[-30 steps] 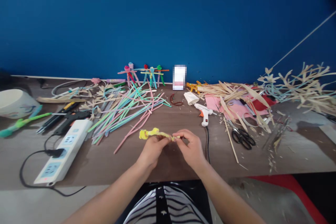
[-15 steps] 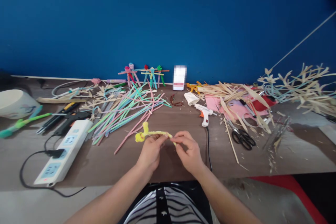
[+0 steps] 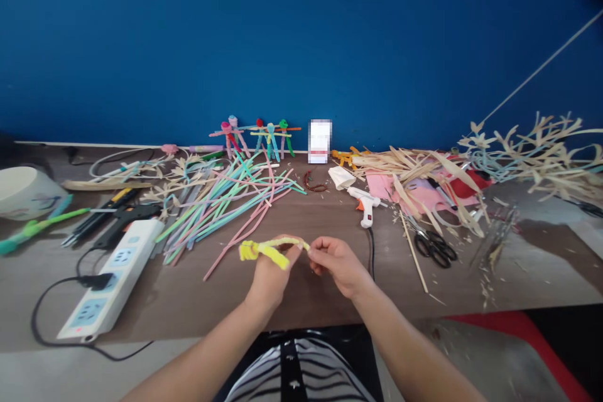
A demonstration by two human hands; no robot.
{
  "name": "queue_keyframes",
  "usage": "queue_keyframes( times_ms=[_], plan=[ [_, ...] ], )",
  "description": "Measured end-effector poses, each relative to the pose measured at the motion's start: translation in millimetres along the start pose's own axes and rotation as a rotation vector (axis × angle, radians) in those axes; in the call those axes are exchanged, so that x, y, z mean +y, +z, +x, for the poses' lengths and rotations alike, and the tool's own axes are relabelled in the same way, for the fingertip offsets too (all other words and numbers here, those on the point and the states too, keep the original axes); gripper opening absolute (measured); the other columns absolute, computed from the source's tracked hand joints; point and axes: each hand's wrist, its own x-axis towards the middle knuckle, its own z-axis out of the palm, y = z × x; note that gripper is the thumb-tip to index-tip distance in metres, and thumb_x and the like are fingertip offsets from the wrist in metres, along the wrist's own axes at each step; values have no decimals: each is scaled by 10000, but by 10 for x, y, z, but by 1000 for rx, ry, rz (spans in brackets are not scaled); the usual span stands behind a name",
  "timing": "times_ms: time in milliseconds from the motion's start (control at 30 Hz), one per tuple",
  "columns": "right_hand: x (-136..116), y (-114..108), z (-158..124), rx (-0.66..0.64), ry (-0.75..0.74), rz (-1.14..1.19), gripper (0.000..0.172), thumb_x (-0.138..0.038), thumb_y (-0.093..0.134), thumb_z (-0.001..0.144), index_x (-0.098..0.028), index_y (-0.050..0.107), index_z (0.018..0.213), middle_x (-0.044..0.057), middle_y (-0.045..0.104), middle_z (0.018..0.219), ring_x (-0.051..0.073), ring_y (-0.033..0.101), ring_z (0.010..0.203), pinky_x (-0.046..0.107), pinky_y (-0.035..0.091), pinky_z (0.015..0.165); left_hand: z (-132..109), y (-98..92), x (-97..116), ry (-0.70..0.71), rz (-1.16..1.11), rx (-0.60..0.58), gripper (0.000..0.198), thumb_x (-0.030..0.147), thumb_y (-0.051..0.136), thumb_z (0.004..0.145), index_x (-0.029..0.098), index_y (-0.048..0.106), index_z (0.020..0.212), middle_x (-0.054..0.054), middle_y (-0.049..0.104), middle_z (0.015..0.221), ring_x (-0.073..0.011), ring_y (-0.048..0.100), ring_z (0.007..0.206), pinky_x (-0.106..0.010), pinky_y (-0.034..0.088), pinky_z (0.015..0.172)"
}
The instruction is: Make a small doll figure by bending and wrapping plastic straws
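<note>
A fuzzy yellow pipe-cleaner piece (image 3: 250,250) has a coiled end at its left and a thick stub that points down and right across my left hand. Its thinner stem runs right. My left hand (image 3: 274,270) pinches this stem between thumb and finger. The thumb and fingers of my right hand (image 3: 333,259) close on the stem's right tip. Both hands are above the table near its front edge. Beyond them on the left lies a loose pile of pastel pipe cleaners (image 3: 226,204).
Pipe-cleaner figures (image 3: 271,135) and a phone (image 3: 320,141) stand by the blue wall. A white glue gun (image 3: 366,204), black-handled scissors (image 3: 436,247) and dried strips (image 3: 414,166) are to the right. At left are a power strip (image 3: 110,279) and a white bowl (image 3: 28,191).
The yellow piece has turned in my left hand, so its stub now points down and right instead of up. The view has shifted slightly.
</note>
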Motion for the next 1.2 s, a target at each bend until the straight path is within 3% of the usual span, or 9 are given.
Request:
queue_keyframes(
  times_ms=[133, 233, 433, 600, 800, 1000, 1200],
  plan=[
    [1, 16, -5, 109, -253, -375, 79, -226, 580, 693, -167, 530, 676, -30, 526, 561, 95, 479, 525, 213, 366, 522, 14, 34, 33, -225, -224, -45, 99, 232, 621, 589, 136, 619, 608, -21, 603, 623, -146, 521, 632, -249, 393, 633],
    [-56, 0, -36, 152, -425, -676, 10, -190, 545, 730, -181, 546, 727, -20, 552, 630, 112, 502, 600, 231, 375, 590, 39, 16, 61, -334, -242, -65, 67, 215, 628, 567, 154, 618, 539, -13, 595, 595, -130, 494, 597, -228, 359, 573],
    [-249, -107, -82, -32, -651, -1025, 109, -146, 503, 793, -196, 599, 802, 10, 590, 732, 135, 504, 726, 261, 346, 698, 103, -97, 96, -399, -154, -240, 45, 197, 611, 571, 176, 646, 551, -18, 619, 605, -148, 517, 654, -232, 337, 597],
    [-364, -170, -85, -167, -759, -1239, 141, -144, 464, 820, -182, 599, 814, 25, 569, 695, 140, 472, 703, 277, 314, 688, 109, -139, 127, -534, -128, -276, 34, 196, 622, 557, 162, 629, 559, -24, 631, 639, -163, 529, 722, -268, 344, 660],
    [-379, -186, -64, -209, -837, -1269, 142, -163, 456, 828, -187, 594, 808, 33, 579, 722, 143, 477, 731, 282, 317, 705, 114, -160, 149, -699, -256, -312, 64, 163, 650, 538, 156, 602, 579, -21, 631, 634, -171, 539, 736, -330, 359, 687],
    [-322, -166, -76, -46, -670, -1056, 75, -245, 556, 778, -182, 585, 751, 11, 588, 704, 132, 514, 708, 246, 363, 673, 122, -195, 172, -595, -213, -395, 41, 181, 646, 586, 147, 624, 593, -25, 626, 646, -146, 531, 716, -275, 362, 666],
    [-292, -77, -140, 60, -517, -1011, 46, -150, 564, 731, -190, 585, 740, -6, 598, 683, 122, 529, 658, 230, 370, 619, 103, -180, 192, -271, 27, -372, 68, 212, 620, 616, 149, 644, 622, -26, 621, 643, -159, 535, 687, -267, 378, 711]
  ],
)
